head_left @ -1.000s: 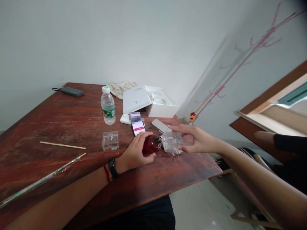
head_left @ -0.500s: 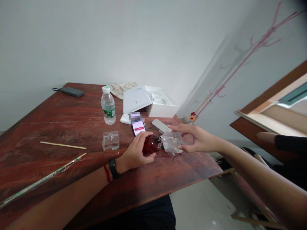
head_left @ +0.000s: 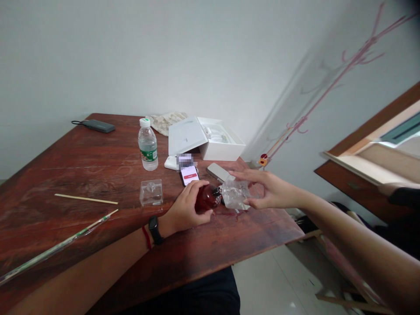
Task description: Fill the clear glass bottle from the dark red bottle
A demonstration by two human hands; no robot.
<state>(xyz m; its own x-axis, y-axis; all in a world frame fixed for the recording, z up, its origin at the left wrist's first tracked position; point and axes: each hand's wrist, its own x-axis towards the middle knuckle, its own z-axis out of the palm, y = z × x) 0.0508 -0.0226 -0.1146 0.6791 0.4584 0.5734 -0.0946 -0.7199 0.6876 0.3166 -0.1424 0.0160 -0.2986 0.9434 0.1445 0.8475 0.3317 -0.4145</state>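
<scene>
My left hand (head_left: 188,209) is wrapped round a dark red, round glass bottle (head_left: 207,199) low over the front right of the table. My right hand (head_left: 262,190) grips a clear, faceted glass bottle (head_left: 234,194), tilted on its side, between thumb and fingers. Its narrow end points left and meets a small black piece (head_left: 216,191) at the red bottle's neck; whether the two touch is too small to tell. On the table left of my left hand stands a clear, square glass piece (head_left: 151,192) with a round knob shape inside.
Behind my hands lie a phone (head_left: 189,175), a grey flat case (head_left: 219,172) and an open white box (head_left: 223,151). A water bottle (head_left: 148,146) stands further left. Sticks (head_left: 85,199) and a wrapped bundle (head_left: 62,245) lie at left. Another person's sleeve (head_left: 403,199) shows at right.
My hands and both bottles have stayed practically still. At the right edge, the other person's arm has drawn back a little to the right.
</scene>
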